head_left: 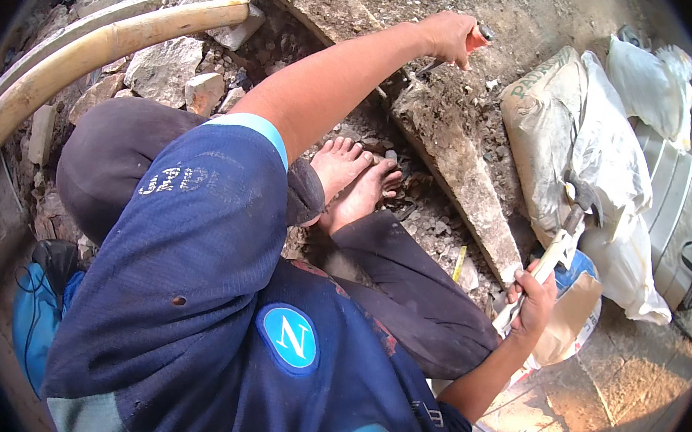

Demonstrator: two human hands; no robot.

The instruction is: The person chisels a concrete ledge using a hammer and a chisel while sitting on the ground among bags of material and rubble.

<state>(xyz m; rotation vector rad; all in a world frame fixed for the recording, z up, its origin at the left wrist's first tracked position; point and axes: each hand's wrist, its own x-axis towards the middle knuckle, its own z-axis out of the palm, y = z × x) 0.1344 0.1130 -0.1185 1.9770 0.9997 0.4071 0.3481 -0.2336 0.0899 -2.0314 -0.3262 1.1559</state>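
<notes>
My left hand [450, 37] is stretched out over a broken concrete edge. It is closed round an orange-gripped chisel [475, 39], whose dark butt sticks out past the fist. Part of its metal shaft shows below the fingers, aimed down at the dirt-covered concrete strip [461, 178]; I cannot make out whether the tip touches. Lower right, my right hand [534, 299] is wrapped round the pale handle of a hammer [563, 241]. The dark hammer head points away from me, in front of the white sacks and apart from the chisel.
Filled sacks [547, 131] and white plastic bags [649, 86] stand at the right. A torn paper bag [570, 320] lies beside my right hand. My bare feet [351, 175] rest among rubble inside the trench. Stones [164, 68] and a curved bamboo pole [121, 40] lie upper left.
</notes>
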